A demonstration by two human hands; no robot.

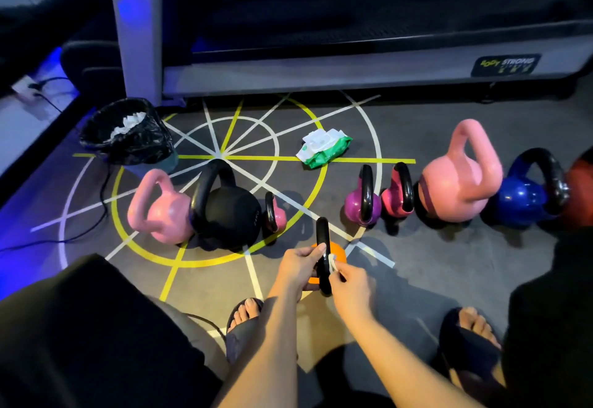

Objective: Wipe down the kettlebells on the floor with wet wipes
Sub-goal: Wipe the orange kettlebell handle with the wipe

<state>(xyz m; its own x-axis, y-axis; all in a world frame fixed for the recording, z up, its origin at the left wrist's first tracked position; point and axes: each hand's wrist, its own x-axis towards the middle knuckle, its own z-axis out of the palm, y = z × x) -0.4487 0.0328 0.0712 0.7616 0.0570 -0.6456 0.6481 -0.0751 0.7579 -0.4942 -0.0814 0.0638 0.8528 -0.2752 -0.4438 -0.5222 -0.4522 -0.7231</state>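
An orange kettlebell (337,252) with a black handle sits on the floor just in front of me. My left hand (298,265) grips its handle from the left. My right hand (351,281) pinches a small white wet wipe (332,261) against the handle's right side. A row of kettlebells stands behind: pink (160,208), black (227,212), small pink (275,213), purple (361,204), magenta (398,195), large pink (459,179), blue (526,192). A green and white pack of wipes (322,147) lies beyond them.
A bin lined with a black bag (128,133) holding used wipes stands at the left. A treadmill base (321,70) runs across the back. Cables (96,215) trail on the left floor. My feet in sandals (244,321) and knees frame the near floor.
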